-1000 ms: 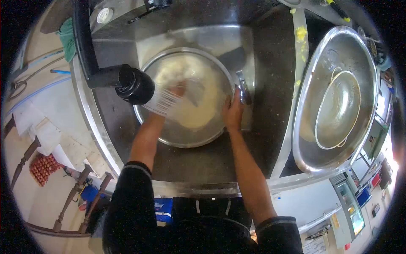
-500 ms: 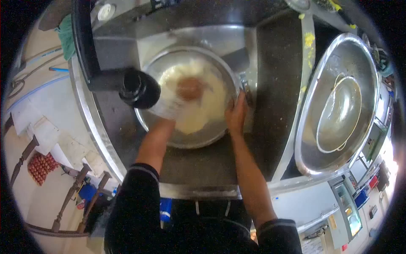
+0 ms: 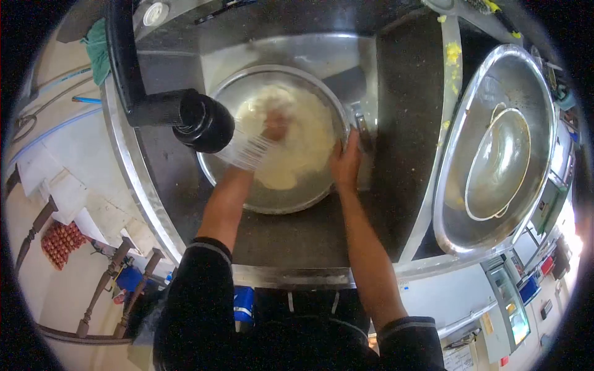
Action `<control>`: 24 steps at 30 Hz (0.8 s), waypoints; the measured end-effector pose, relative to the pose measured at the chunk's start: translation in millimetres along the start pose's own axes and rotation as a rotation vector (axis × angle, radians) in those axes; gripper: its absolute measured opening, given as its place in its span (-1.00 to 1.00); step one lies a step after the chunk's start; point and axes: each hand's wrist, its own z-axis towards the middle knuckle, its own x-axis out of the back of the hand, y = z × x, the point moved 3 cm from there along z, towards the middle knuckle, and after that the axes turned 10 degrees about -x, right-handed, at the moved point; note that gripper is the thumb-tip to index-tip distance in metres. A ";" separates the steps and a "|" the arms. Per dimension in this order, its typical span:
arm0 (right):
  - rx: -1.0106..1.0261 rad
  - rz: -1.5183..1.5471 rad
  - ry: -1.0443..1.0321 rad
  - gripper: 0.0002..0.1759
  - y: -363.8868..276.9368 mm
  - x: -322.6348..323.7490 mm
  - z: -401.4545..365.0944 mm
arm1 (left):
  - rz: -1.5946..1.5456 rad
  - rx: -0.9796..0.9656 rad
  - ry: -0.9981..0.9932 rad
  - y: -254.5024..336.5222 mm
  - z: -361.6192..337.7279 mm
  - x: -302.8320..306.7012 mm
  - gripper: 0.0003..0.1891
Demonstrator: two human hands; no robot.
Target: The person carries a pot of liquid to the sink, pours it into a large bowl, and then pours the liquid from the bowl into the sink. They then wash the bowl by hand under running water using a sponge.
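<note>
Since the frame of 0.5 s ago, the pale stuff has swirled into another shape and the left hand has shifted a little; the bowl has stayed nearly in its place. From where I stand, I see the bowl in the sink, with the pale stuff spread milky inside it. The tap sends water in fine streams over the left wrist and into the bowl. The left hand is down at the pale stuff, but it is blurred, so I am not able to say if its fingers are spread or curled. The right hand grips the bowl at the rim, fingers bent around it.

I judge that this step is stirring by hand under running water. The next move calls, I think, for a steady rim and for attention to the water level, because too much could spill some pale stuff.
</note>
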 end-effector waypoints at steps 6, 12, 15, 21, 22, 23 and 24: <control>-0.012 0.134 -0.010 -0.49 -7.5 2.2 3.8 | -0.027 -0.102 0.151 14.7 -67.7 29.6 -0.36; 0.022 0.095 -0.039 -0.51 -95.2 52.3 -31.6 | -0.355 0.023 0.020 36.8 -63.8 18.3 -0.34; 0.414 0.065 0.142 -0.54 -157.7 79.1 -86.9 | -0.556 0.491 0.140 3.9 -81.6 22.7 -0.33; 0.379 0.082 0.182 -0.82 -201.0 96.6 -169.7 | -1.288 0.876 0.448 33.1 -72.3 27.1 -0.31; 0.378 0.079 0.202 -0.83 -207.2 97.7 -179.3 | -1.388 0.880 0.466 43.7 -66.3 30.0 -0.31; 0.375 0.074 0.219 -0.85 -213.4 98.9 -189.5 | -1.468 0.879 0.478 55.1 -65.6 34.0 -0.30; 0.373 0.071 0.233 -0.87 -218.2 99.0 -199.1 | -1.537 0.873 0.476 67.0 -67.8 38.5 -0.30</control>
